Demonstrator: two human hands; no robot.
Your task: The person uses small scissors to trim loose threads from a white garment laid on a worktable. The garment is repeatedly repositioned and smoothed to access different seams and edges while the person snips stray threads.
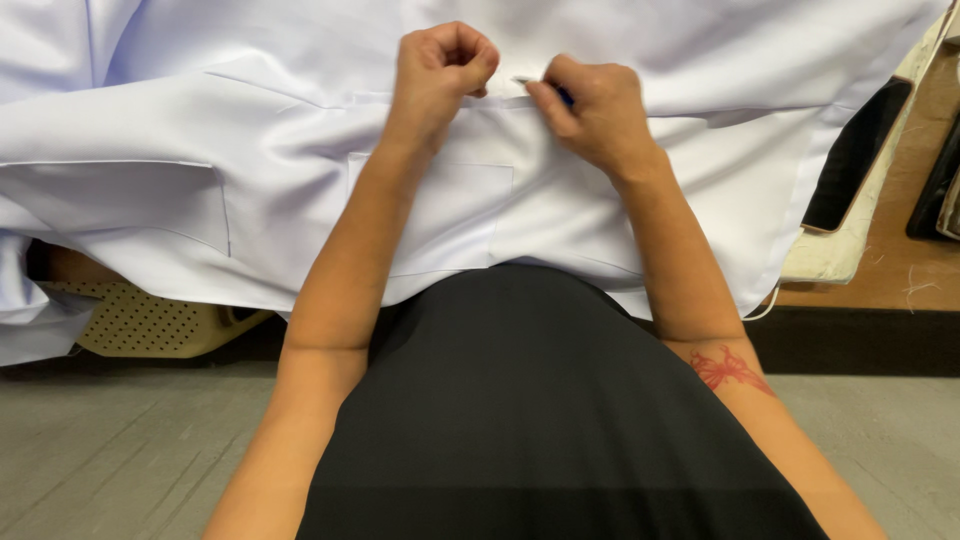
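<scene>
Head view: white garment (pixel 250 130) lies spread across the worktop (pixel 900 270), pocket (pixel 440 215) facing up. Left hand (pixel 440 70) has its grip closed in a fist, pinching a fabric fold. Right hand (pixel 595 110) has its grip closed on a small blue-tipped tool (pixel 545 88), pressed to the same seam, just beside the left.
</scene>
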